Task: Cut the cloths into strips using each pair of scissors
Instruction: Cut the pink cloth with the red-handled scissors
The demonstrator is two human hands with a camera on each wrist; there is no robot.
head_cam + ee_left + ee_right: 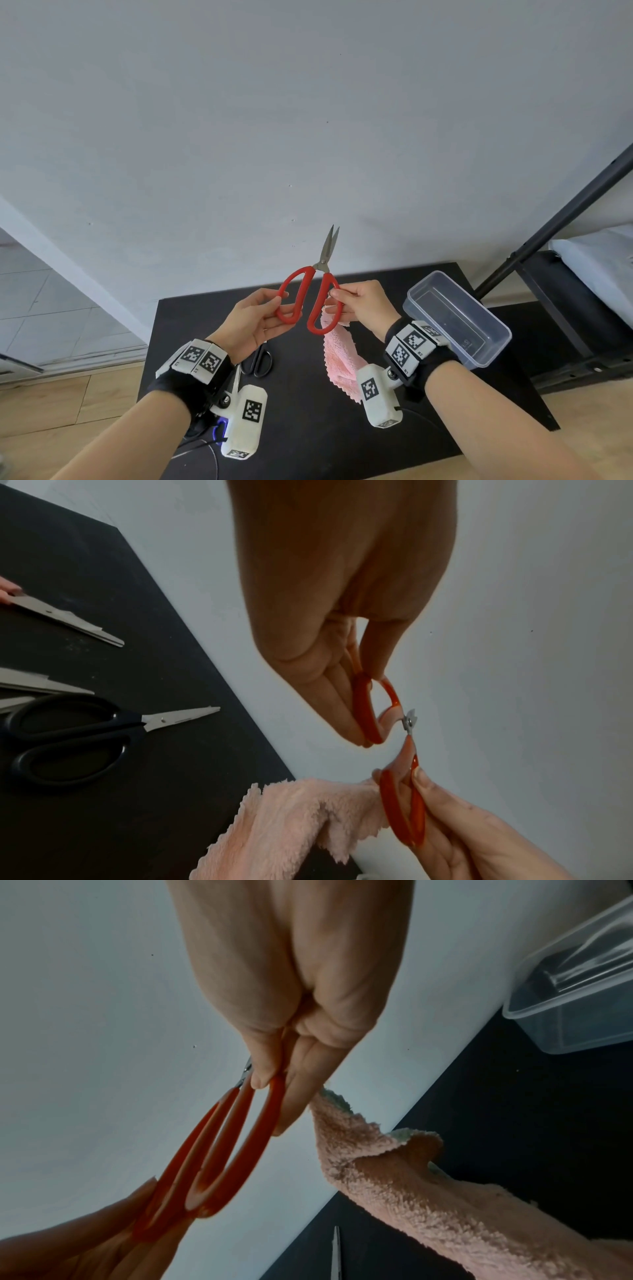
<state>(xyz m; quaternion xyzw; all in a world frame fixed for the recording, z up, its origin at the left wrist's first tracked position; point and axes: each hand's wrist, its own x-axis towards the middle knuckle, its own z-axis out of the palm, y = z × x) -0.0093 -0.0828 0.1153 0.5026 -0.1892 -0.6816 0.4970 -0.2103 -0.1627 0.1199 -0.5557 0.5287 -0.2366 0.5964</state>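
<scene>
Red-handled scissors (317, 291) are held up above the black table (308, 428), blades pointing up and slightly parted. My left hand (260, 318) pinches the left handle loop (366, 710). My right hand (359, 301) pinches the right handle loop (246, 1137) and also holds a pink fluffy cloth (340, 359) that hangs down from it (411, 1191) (301, 818). Black-handled scissors (258, 361) lie on the table below my left wrist (78, 739).
A clear plastic box (455, 318) stands at the table's right rear edge (575, 988). Other steel scissor blades (68, 620) lie on the table's left side. A grey wall rises just behind the table. A black metal frame (565, 222) stands to the right.
</scene>
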